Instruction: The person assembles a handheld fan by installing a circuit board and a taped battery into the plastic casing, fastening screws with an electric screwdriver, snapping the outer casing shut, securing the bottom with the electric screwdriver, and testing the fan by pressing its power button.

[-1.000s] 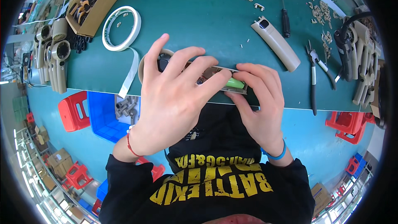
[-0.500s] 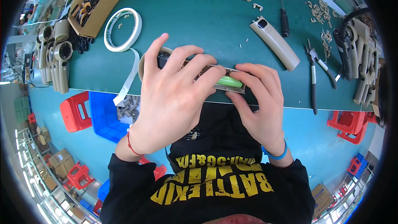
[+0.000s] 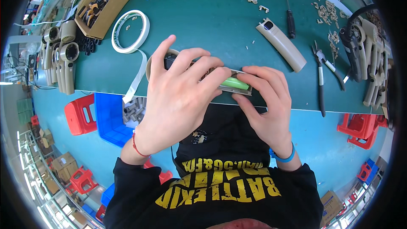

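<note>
An open beige handheld fan housing [image 3: 242,91] lies lengthwise at the table's near edge. A green cylindrical battery [image 3: 235,83] sits in its handle, with wires partly covered by fingers. My left hand [image 3: 178,87] is closed over the housing's middle and round end, index finger bent down at the wires, little finger raised. Its thumb is mostly hidden. With thumb below and fingers above, my right hand [image 3: 271,101] grips the handle end, fingertips by the battery. A loose beige handle cover [image 3: 282,46] rests beyond my right hand.
Left of the hands are a tape roll [image 3: 144,32] with a loose strip and a cardboard box [image 3: 91,29] of parts. At right lie a screwdriver [image 3: 290,21], pliers [image 3: 321,76] and beige fans [image 3: 369,46]. A blue bin [image 3: 106,121] stands below the table edge.
The view has shifted slightly, so things at left appear a little further right. Both hands keep nearly the same hold on the fan housing.
</note>
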A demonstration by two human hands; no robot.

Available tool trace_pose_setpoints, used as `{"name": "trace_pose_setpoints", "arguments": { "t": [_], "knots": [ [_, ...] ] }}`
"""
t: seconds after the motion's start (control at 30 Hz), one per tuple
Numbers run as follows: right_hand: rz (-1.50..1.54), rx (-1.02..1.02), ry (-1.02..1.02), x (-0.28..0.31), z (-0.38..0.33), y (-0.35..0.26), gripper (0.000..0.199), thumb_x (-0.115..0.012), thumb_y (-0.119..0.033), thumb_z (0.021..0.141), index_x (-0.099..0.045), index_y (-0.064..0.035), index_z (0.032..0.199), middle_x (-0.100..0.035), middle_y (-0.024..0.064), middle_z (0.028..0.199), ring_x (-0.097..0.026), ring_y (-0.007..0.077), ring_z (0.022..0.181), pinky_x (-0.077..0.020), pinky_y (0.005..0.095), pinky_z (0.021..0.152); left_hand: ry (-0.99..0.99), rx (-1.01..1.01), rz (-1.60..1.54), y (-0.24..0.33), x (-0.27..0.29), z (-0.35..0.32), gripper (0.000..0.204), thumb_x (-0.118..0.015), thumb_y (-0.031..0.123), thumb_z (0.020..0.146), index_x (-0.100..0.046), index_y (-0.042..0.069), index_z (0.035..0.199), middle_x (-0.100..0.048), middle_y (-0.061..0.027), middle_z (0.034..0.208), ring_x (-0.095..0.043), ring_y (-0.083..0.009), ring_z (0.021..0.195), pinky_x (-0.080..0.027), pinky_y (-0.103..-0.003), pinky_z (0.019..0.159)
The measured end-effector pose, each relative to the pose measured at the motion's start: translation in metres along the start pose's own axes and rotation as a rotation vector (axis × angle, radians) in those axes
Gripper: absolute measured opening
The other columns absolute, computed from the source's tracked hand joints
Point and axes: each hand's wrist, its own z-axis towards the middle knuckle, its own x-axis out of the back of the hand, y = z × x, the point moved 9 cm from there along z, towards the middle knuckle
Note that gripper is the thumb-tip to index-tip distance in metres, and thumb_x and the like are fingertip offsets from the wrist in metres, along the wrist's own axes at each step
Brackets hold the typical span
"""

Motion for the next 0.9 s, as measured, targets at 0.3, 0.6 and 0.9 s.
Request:
{"name": "trace_pose_setpoints", "arguments": {
  "t": [0.3,0.6,0.9],
  "knots": [
    [0.009,0.016,0.015,0.000,0.000,-0.001,0.039,-0.082,-0.001,0.066,-0.069,-0.0049,0.103,-0.066,0.0088,0.114,-0.060,0.0302,0.105,-0.0486,0.0389,0.089,-0.017,0.015,-0.023,0.000,0.001,0.001,0.038,-0.078,0.011,0.069,-0.067,0.015,0.105,-0.066,0.0014,0.109,-0.059,-0.0221,0.114,-0.026,-0.052,0.114],
    [0.019,0.030,-0.004,0.000,0.003,-0.003,0.038,-0.082,-0.001,0.066,-0.070,-0.0069,0.102,-0.067,0.0073,0.107,-0.062,0.0298,0.099,-0.0517,0.0377,0.082,0.017,0.060,-0.084,-0.021,0.021,-0.012,0.047,-0.082,0.015,0.065,-0.069,0.015,0.110,-0.063,-0.0045,0.123,-0.051,-0.0325,0.128,-0.033,-0.055,0.111],
    [-0.009,0.037,-0.010,-0.002,0.005,-0.004,0.041,-0.084,-0.002,0.063,-0.070,-0.0068,0.101,-0.068,0.0079,0.106,-0.063,0.0293,0.095,-0.0526,0.0377,0.079,0.005,0.095,-0.043,-0.024,0.013,-0.011,0.023,-0.080,0.022,0.069,-0.072,0.019,0.090,-0.064,0.0005,0.120,-0.051,-0.0297,0.127,-0.034,-0.053,0.110]
  ]
}}
